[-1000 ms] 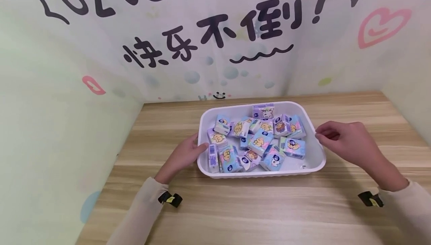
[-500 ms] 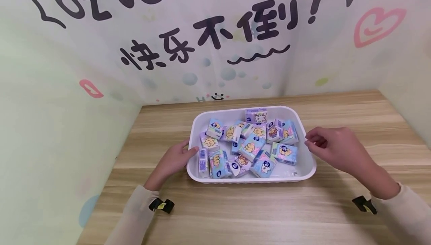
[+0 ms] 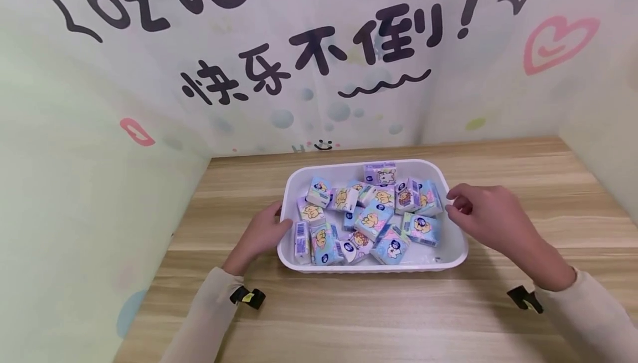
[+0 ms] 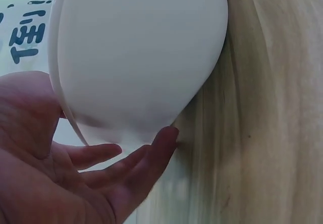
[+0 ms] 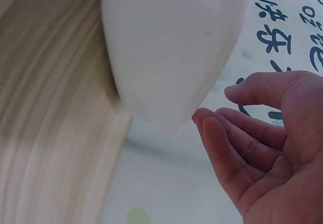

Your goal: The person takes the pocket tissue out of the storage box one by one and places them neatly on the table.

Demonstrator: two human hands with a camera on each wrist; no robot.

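A white plastic tray (image 3: pixel 369 268) stands on the wooden table and holds several small packs of tissues (image 3: pixel 375 218) in blue and purple wrappers with cartoon animals. At its left end my left hand (image 3: pixel 261 233) grips the rim, thumb over the edge and fingers outside; in the left wrist view the thumb tip is hidden behind the tray wall. My right hand (image 3: pixel 490 216) is at the right end with bent fingers. In the right wrist view its fingertips (image 5: pixel 198 116) meet the tray's edge, while the thumb stands apart from them.
The wooden table (image 3: pixel 379 318) reaches back to a white curtain (image 3: pixel 319 119) with dark lettering, close behind the tray. A pale green side wall (image 3: pixel 75 213) is on the left. Dark bands (image 3: pixel 247 297) sit at both wrists.
The tray has shifted left and slightly nearer, both hands moving along with it. In the last half second it has barely moved, while my right hand has come slightly further left over the rim.
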